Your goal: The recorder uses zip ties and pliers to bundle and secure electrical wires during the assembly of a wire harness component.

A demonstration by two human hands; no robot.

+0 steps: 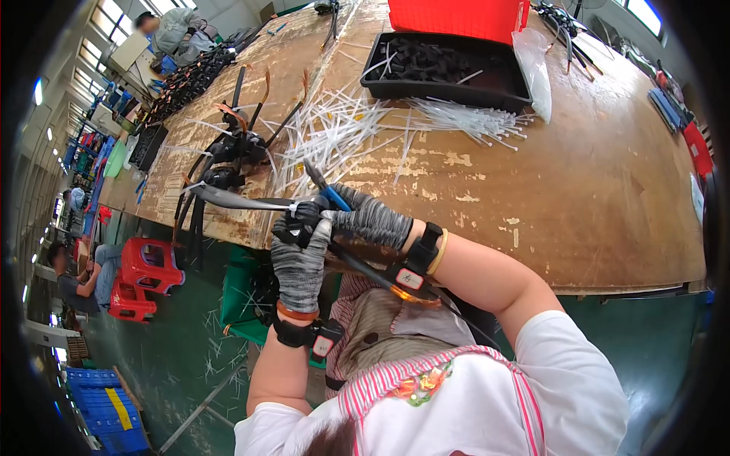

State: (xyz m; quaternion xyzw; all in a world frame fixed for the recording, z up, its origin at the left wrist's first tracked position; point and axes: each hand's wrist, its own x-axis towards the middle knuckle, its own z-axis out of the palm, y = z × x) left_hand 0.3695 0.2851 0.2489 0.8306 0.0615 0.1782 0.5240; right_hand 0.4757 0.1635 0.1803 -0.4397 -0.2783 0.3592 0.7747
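Observation:
Both my hands wear grey striped knit gloves and meet at the table's front edge. My left hand (298, 262) is closed round a thick black cable (243, 201) where a bulky black fitting (306, 214) sits on it, and a white zip tie shows at that spot. Against the same fitting presses my right hand (372, 219), which grips a blue-handled hand tool (331, 194); its dark tip points up and away, and its jaws are too small to make out. Below my hands the cable runs toward my lap, ending in orange-coloured strands (413, 295).
Loose white zip ties (334, 129) lie in a heap beyond my hands. Behind them stand a black tray (449, 90) of small black parts and a red bin (460, 17). Black cable assemblies (239, 148) lie at left. Red stools (152, 262) and a seated person are farther left.

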